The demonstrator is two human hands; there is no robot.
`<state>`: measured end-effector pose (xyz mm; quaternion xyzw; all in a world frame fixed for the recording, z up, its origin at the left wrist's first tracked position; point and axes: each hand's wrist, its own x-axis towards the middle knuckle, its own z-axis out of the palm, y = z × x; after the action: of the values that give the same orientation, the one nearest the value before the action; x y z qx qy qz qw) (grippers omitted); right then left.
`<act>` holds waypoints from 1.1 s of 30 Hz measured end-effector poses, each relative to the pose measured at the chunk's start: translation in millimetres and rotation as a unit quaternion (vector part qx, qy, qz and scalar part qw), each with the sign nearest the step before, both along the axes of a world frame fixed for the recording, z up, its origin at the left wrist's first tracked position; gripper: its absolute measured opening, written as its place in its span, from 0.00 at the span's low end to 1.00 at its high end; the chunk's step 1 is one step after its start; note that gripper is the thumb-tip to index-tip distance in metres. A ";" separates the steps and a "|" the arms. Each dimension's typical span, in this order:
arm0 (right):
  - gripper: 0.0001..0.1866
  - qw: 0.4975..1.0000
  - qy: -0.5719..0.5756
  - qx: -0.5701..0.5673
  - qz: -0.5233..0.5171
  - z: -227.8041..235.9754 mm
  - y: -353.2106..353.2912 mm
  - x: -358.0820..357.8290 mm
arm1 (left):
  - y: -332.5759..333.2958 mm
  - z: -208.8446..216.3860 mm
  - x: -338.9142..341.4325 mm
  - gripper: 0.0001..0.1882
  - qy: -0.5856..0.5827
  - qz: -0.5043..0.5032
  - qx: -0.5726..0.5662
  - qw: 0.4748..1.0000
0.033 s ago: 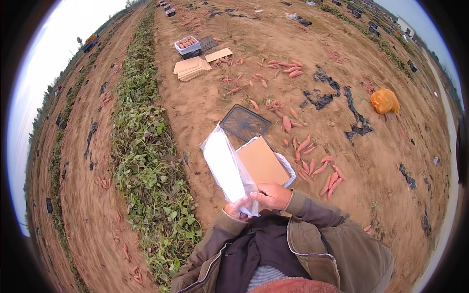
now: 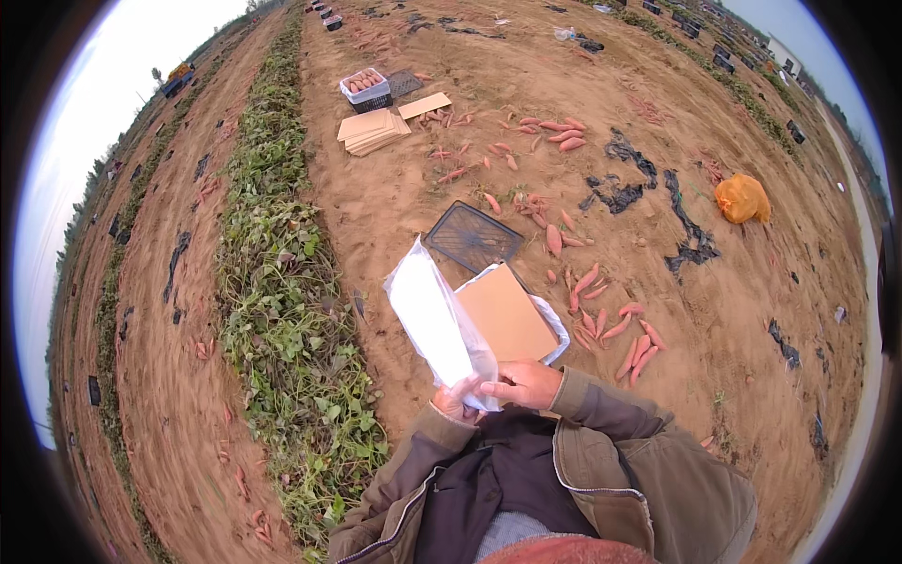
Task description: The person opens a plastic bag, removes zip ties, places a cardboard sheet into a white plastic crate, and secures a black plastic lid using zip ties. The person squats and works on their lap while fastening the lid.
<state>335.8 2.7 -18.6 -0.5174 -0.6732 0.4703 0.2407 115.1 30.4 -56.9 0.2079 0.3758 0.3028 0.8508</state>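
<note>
A flat white plastic bag (image 2: 434,310) with a clear edge slants up and away in front of my body. My left hand (image 2: 455,399) grips its lower end, fingers partly hidden behind the plastic. From the right, my right hand (image 2: 528,383) pinches the same end, thumb on top. Just beyond my hands is a crate with a pale plastic liner (image 2: 562,331), and a tan cardboard sheet (image 2: 505,314) covers most of its top. A black mesh lid (image 2: 473,236) lies on the soil past the crate.
Loose sweet potatoes (image 2: 554,240) lie along the right and ahead. Leafy vines (image 2: 282,273) run down the left. Farther off are a cardboard stack (image 2: 372,130), a filled crate (image 2: 365,89), torn black film (image 2: 691,235) and an orange mesh sack (image 2: 742,198).
My right thumb and fingers have shifted slightly on the bag's lower end. Both hands keep hold of it, and the view has moved a little.
</note>
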 end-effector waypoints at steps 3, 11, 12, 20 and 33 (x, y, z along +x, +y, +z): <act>0.25 0.997 0.045 0.043 0.039 -17.4 -15.5 -17.2 | 5.3 -7.5 7.2 0.08 0.004 0.054 0.055 0.997; 0.19 0.983 0.175 -0.026 -0.044 -22.2 -29.6 -18.2 | 1.5 -8.1 17.9 0.07 -0.039 0.065 0.039 0.996; 0.19 0.978 0.196 -0.053 -0.056 -18.5 -30.2 -16.0 | 0.7 -7.2 16.9 0.07 -0.051 0.051 0.038 0.997; 0.19 0.992 0.072 0.084 -0.056 -4.0 -33.2 0.0 | -3.8 7.2 -14.9 0.10 -0.076 -0.129 -0.071 0.986; 0.30 0.934 0.253 -0.222 -0.121 -34.8 -18.7 46.8 | -10.0 23.4 -6.2 0.12 0.011 -0.194 0.024 0.981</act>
<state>382.7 -15.9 -53.5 -0.4990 -0.4004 0.6906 0.3373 108.9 20.4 -33.5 0.3007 0.3304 0.1385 0.8839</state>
